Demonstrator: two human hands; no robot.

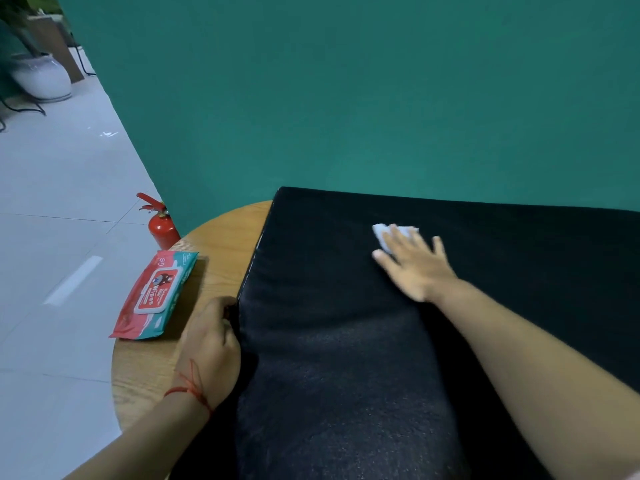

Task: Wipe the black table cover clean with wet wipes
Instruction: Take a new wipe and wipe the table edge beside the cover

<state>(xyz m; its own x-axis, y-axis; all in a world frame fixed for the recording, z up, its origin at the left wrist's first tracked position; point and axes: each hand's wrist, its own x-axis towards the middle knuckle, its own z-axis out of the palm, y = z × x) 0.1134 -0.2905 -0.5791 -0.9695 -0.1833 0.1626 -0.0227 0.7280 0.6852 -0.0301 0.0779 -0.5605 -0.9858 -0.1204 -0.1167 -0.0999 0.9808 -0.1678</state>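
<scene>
A black table cover (346,341) lies spread over a round wooden table (221,230). My right hand (415,265) lies flat with spread fingers on the cover's far middle part and presses a white wet wipe (382,233) onto it; the hand is blurred. Only the wipe's far edge shows beyond the fingertips. My left hand (211,344), with a red string at the wrist, grips the cover's left edge, fingers curled round the fabric. A red and teal pack of wet wipes (156,296) lies shut on the bare wood to the left of the cover.
A teal wall (346,98) rises right behind the table. A red fire extinguisher (161,223) stands on the grey tiled floor by the table's far left rim. A white plant pot (41,77) sits at the far upper left.
</scene>
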